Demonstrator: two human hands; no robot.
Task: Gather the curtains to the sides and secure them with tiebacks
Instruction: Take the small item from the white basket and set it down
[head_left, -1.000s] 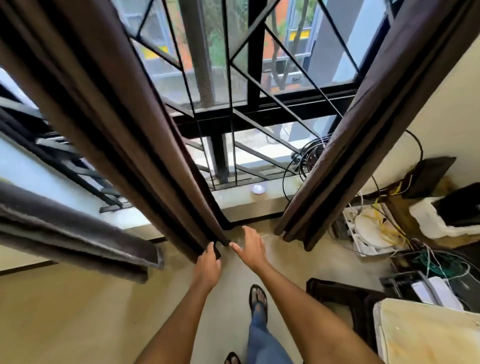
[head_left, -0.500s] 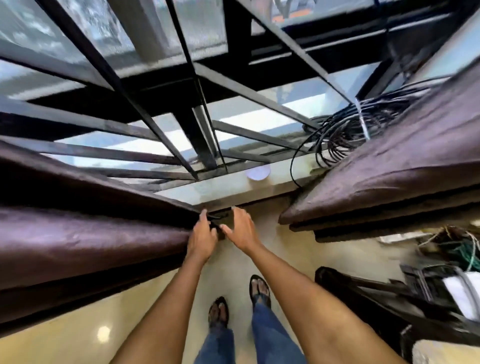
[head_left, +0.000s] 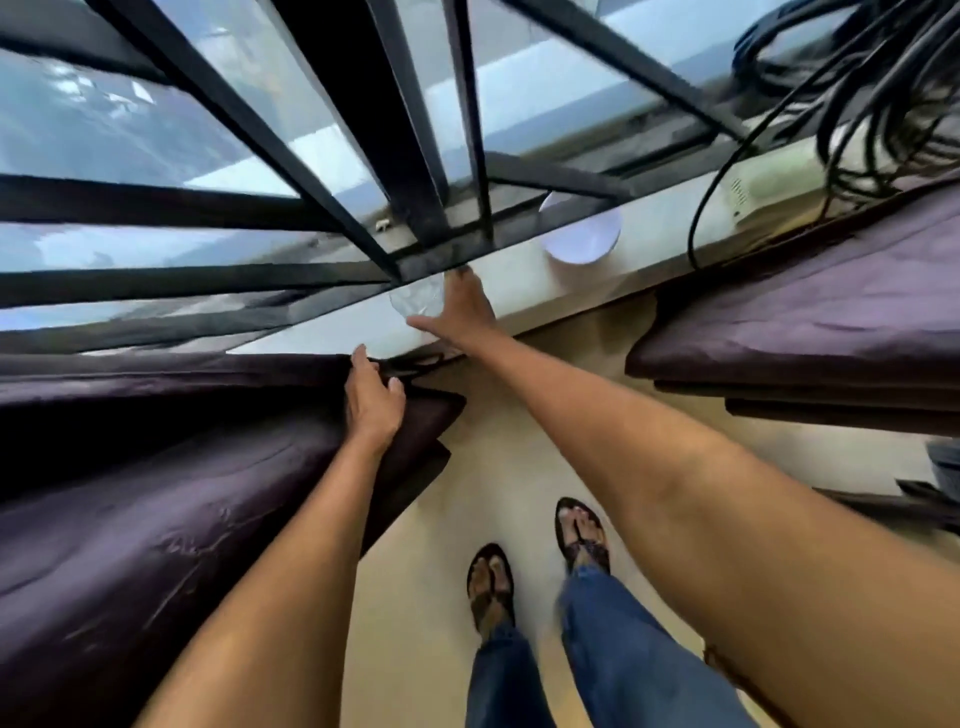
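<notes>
The dark brown left curtain (head_left: 182, 493) is bunched along the left side, and my left hand (head_left: 371, 405) holds its gathered edge, thumb on one side and fingers over the top fold. My right hand (head_left: 460, 312) has left the fabric and reaches onto the pale window sill (head_left: 519, 283), fingers spread, touching a small clear crinkled thing (head_left: 415, 300); I cannot tell what it is. The right curtain (head_left: 831, 312) hangs bunched at the right, touched by neither hand. No tieback is plainly visible.
A black metal window grille (head_left: 415, 156) stands right behind the sill. A white round disc (head_left: 582, 239) lies on the sill, and a coil of black cables (head_left: 872, 104) sits at its right end. My sandalled feet stand on the beige floor (head_left: 467, 467).
My right hand let go of the left curtain's edge and moved up onto the sill. My left hand keeps hold of the curtain. The camera moved closer to the window.
</notes>
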